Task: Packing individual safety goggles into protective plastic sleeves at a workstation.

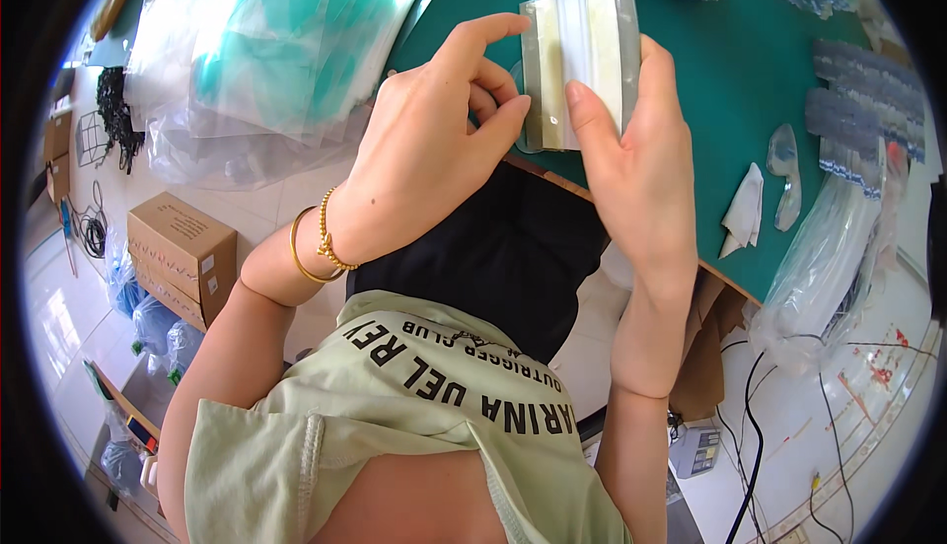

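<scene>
Both hands hold one small clear packet (580, 66) with a white strip inside, above the near edge of the green tabletop (720, 100). The right hand (636, 164) grips it from the right side, thumb lying on the front and the other fingers behind. The left hand (434, 140) pinches the left edge of the packet, with the forefinger curved over the top corner and the thumb lower down. I judge that the packet is being handled at its edge, perhaps pressed or checked; more careful finger work at that edge seems needed. A pile of clear bags (256, 61) lies to the left, a white cloth (745, 214) to the right, and a cardboard box (182, 253) stands on the floor.
</scene>
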A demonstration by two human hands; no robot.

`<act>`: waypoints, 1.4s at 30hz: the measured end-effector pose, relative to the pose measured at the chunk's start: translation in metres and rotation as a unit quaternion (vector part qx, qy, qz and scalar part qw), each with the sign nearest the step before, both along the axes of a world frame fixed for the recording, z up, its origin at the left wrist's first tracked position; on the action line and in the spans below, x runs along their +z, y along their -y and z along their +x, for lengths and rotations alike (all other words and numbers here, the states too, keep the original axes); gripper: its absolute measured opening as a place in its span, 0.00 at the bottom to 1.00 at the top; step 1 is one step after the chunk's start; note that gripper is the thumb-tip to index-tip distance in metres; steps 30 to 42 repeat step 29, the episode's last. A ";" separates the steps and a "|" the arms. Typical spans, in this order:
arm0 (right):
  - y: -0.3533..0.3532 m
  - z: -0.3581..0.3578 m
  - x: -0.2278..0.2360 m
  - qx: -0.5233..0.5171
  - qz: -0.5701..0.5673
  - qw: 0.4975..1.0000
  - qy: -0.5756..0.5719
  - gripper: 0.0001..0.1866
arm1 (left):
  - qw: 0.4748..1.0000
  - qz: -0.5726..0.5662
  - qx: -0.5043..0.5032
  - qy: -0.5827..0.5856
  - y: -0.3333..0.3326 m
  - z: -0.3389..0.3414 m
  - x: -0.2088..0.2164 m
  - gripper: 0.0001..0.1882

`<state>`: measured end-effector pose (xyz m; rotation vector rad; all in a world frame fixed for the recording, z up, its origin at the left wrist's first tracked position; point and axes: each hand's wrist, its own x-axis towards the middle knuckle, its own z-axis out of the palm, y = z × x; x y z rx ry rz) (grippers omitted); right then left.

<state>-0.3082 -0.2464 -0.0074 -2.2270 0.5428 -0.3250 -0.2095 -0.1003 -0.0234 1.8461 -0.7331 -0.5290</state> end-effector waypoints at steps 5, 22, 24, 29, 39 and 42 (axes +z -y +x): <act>0.018 -0.006 0.002 -0.062 0.049 0.997 0.018 0.21 | 1.000 0.010 -0.010 0.005 -0.003 -0.001 0.002 0.25; 0.086 -0.031 0.012 -0.157 0.097 0.982 0.050 0.17 | 0.997 0.024 -0.032 0.068 -0.035 0.022 0.031 0.15; 0.119 -0.039 0.019 -0.123 0.089 0.988 -0.027 0.22 | 0.984 0.037 -0.122 0.122 -0.032 0.028 0.038 0.14; 0.176 -0.085 0.051 -0.186 -0.100 0.965 -0.155 0.25 | 0.912 0.069 -0.289 0.284 0.006 0.039 0.045 0.16; 0.176 -0.085 0.051 -0.186 -0.100 0.965 -0.155 0.25 | 0.912 0.069 -0.289 0.284 0.006 0.039 0.045 0.16; 0.176 -0.085 0.051 -0.186 -0.100 0.965 -0.155 0.25 | 0.912 0.069 -0.289 0.284 0.006 0.039 0.045 0.16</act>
